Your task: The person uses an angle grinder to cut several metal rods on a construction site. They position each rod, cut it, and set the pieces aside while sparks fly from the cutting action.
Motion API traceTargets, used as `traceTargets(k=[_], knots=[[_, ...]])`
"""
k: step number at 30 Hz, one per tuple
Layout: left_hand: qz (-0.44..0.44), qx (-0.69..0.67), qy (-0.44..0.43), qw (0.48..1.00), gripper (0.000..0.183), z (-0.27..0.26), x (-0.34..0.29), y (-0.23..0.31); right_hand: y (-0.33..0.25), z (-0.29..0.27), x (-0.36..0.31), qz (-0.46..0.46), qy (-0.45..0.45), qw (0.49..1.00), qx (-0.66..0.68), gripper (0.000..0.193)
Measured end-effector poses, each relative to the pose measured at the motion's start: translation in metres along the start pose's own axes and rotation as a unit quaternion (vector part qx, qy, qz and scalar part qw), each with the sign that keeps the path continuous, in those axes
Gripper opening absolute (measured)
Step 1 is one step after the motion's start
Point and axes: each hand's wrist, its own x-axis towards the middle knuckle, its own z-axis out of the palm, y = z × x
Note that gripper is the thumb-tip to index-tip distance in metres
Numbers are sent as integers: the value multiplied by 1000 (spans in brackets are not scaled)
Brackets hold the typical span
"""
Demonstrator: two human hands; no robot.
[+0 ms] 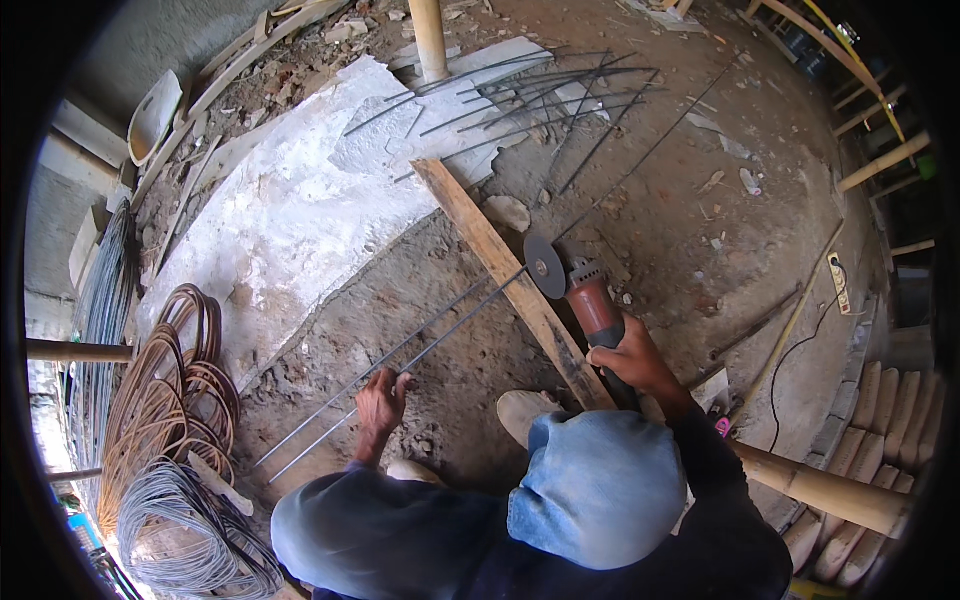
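My right hand (640,357) is wrapped round the body of a red angle grinder (593,308). The grinder's large dark cutting disc (541,262) stands beside a thin steel rod (455,328), near the right edge of a wooden plank (470,222). My left hand (380,408) grips that rod further down, with thumb and fingers closed about it. A second steel rod (350,385) runs almost parallel, close to the same hand. Both rods cross toward the plank. A longer rod stretches beyond the disc to the upper right.
Several cut rods (560,105) lie scattered at the far side by a bamboo post (428,40). Coils of brown rod (165,390) and grey wire (190,530) are at the left. A white power strip (838,280) with a black cord lies at the right, near stacked tiles (870,450).
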Motion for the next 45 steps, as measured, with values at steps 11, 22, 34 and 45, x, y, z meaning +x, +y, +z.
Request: traceTargets(k=[11,22,34,45], knots=[[-47,12,-25,998,40,-1,5,2,4,4,25,-4,-1,987,-160,58],[-46,23,-38,998,42,0,6,-1,-2,-1,26,54,-30,980,-190,57],[-51,24,-45,997,43,-3,6,2,4,2,31,54,-23,978,-202,60],[-38,-7,-7,999,40,-2,4,2,21,2,44,-16,-30,982,-185,63]])
